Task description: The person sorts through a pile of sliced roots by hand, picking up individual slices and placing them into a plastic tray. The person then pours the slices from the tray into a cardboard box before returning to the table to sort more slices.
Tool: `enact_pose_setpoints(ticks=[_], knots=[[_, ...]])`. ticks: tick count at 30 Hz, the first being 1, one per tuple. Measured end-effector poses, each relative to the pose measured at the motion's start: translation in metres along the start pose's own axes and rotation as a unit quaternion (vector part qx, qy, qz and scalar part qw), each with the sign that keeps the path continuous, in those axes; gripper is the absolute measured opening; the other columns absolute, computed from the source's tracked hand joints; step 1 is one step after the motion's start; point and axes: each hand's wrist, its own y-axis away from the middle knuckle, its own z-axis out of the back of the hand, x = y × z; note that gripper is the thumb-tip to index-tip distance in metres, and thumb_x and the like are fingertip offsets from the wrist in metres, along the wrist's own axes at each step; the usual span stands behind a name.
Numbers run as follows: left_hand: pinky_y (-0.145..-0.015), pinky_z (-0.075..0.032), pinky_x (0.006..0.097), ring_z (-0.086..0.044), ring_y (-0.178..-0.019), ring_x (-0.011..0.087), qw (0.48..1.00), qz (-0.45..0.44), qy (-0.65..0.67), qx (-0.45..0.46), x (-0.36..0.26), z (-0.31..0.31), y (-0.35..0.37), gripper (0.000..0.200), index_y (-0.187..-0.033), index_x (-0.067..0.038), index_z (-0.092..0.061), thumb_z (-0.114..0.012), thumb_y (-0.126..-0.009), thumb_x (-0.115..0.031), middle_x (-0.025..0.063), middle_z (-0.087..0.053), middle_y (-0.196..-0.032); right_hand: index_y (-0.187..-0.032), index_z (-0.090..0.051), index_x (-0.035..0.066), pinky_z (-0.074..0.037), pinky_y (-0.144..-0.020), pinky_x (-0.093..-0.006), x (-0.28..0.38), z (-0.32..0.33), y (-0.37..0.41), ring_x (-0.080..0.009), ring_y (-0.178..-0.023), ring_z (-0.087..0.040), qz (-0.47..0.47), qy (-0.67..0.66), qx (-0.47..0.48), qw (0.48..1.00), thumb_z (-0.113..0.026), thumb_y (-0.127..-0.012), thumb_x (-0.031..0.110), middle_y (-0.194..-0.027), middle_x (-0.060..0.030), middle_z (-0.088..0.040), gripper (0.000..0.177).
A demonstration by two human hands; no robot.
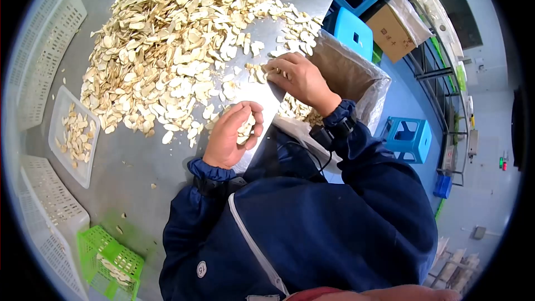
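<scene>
A large heap of pale dried slices [173, 50] lies spread over the metal table [134, 161]. My left hand [225, 138] is curled around several of these slices, which show between thumb and fingers just above the table's edge. Farther right, my right hand [304, 82] has its fingers bent and pressed together at a small cluster of slices [257, 72] by the edge. What lies under its fingertips is partly hidden. Below the right hand stands a lined box [370, 86] with more slices inside, its near part covered by my forearm.
A clear tray [92, 159] of slices, white perforated baskets [56, 61] and a green basket [114, 253] stand along the left. Blue stools [409, 139] and a cardboard box [390, 33] are on the right, near metal shelving [437, 72]. Part of another person shows at the top.
</scene>
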Motion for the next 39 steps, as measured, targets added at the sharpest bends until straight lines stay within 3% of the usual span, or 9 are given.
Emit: enact_pose_setpoints(ticks=[6,8,12,13,17,22,30,34,39], knots=[[-0.051,-0.041,0.0205,-0.059,-0.076,0.0107,1.0,-0.002,0.0,-0.002,0.002,0.001,0.0,0.023,-0.116,-0.002,-0.06,-0.051,-0.109,-0.022,0.0037,-0.061,-0.098,-0.113,-0.076,0.009,-0.057,-0.081,-0.0401,-0.003,-0.002,-0.01,-0.0324,-0.091,-0.073,-0.063,-0.061,0.036,0.996,-0.071,-0.096,0.025,-0.098,-0.0139,-0.076,0.025],[-0.051,-0.041,0.0206,-0.059,-0.076,0.0107,1.0,-0.005,-0.001,-0.003,0.002,0.002,0.0,0.023,-0.116,-0.002,-0.06,-0.051,-0.109,-0.022,0.0037,-0.061,-0.098,-0.113,-0.076,0.007,-0.058,-0.078,-0.0381,0.008,0.019,-0.021,-0.0307,-0.087,-0.075,-0.186,-0.151,0.082,0.967,-0.07,-0.097,0.024,-0.098,-0.0158,-0.077,0.025],[-0.052,-0.041,0.0206,-0.059,-0.077,0.0107,1.0,0.0,-0.006,-0.01,0.001,0.0,0.001,0.023,-0.117,-0.002,-0.06,-0.05,-0.109,-0.022,0.004,-0.061,-0.099,-0.125,-0.071,0.008,-0.057,-0.088,-0.0413,-0.049,0.013,-0.032,-0.0361,-0.096,-0.074,-0.094,0.022,-0.077,0.992,-0.066,-0.097,0.016,-0.11,-0.0196,-0.075,0.03],[-0.052,-0.041,0.0206,-0.059,-0.078,0.0107,1.0,0.002,-0.009,-0.019,0.0,-0.002,0.002,0.024,-0.118,-0.002,-0.06,-0.05,-0.109,-0.022,0.0041,-0.061,-0.099,-0.133,-0.067,0.011,-0.056,-0.094,-0.0435,-0.046,0.017,-0.034,-0.0373,-0.108,-0.071,-0.089,0.021,-0.074,0.993,-0.069,-0.095,0.017,-0.124,-0.0195,-0.071,0.039],[-0.052,-0.04,0.0208,-0.059,-0.079,0.011,1.0,-0.003,-0.007,-0.008,0.001,0.001,0.001,0.025,-0.12,-0.002,-0.06,-0.049,-0.109,-0.021,0.0043,-0.061,-0.099,-0.134,-0.066,0.016,-0.054,-0.1,-0.0451,-0.009,0.0,-0.026,-0.0362,-0.122,-0.063,0.065,0.032,-0.058,0.996,-0.074,-0.094,0.023,-0.139,-0.0138,-0.063,0.041],[-0.054,-0.041,0.0211,-0.059,-0.081,0.0111,1.0,-0.003,-0.007,0.0,0.0,0.001,0.003,0.025,-0.121,-0.002,-0.06,-0.05,-0.109,-0.021,0.0039,-0.061,-0.1,-0.119,-0.072,0.016,-0.05,-0.104,-0.042,-0.006,-0.02,0.0,-0.0264,-0.121,-0.064,0.197,0.06,-0.017,0.978,-0.078,-0.091,0.024,-0.125,-0.004,-0.07,0.029],[-0.054,-0.041,0.0216,-0.059,-0.081,0.0114,1.0,-0.007,-0.005,0.018,0.002,0.005,0.001,0.025,-0.121,-0.002,-0.06,-0.05,-0.109,-0.022,0.0041,-0.061,-0.101,-0.106,-0.077,0.011,-0.053,-0.091,-0.0418,-0.059,0.03,0.001,-0.0297,-0.105,-0.067,0.009,0.153,-0.09,0.984,-0.066,-0.096,0.018,-0.109,-0.0078,-0.075,0.016],[-0.054,-0.041,0.0218,-0.059,-0.081,0.0117,1.0,-0.006,-0.023,0.002,0.002,0.001,0.001,0.025,-0.12,-0.002,-0.06,-0.049,-0.109,-0.021,0.0046,-0.061,-0.101,-0.11,-0.076,0.008,-0.053,-0.091,-0.0432,-0.068,0.019,-0.049,-0.0343,-0.1,-0.067,0.041,0.176,-0.107,0.978,-0.066,-0.095,0.014,-0.111,-0.0108,-0.074,0.02],[-0.054,-0.042,0.022,-0.058,-0.08,0.0121,1.0,-0.003,-0.023,-0.001,0.001,0.0,0.003,0.026,-0.119,-0.001,-0.06,-0.05,-0.109,-0.024,0.0048,-0.061,-0.099,-0.11,-0.076,0.012,-0.054,-0.088,-0.0448,-0.075,0.007,-0.081,-0.0333,-0.1,-0.068,-0.039,0.278,-0.009,0.96,-0.06,-0.098,0.023,-0.103,-0.0112,-0.074,0.023]])
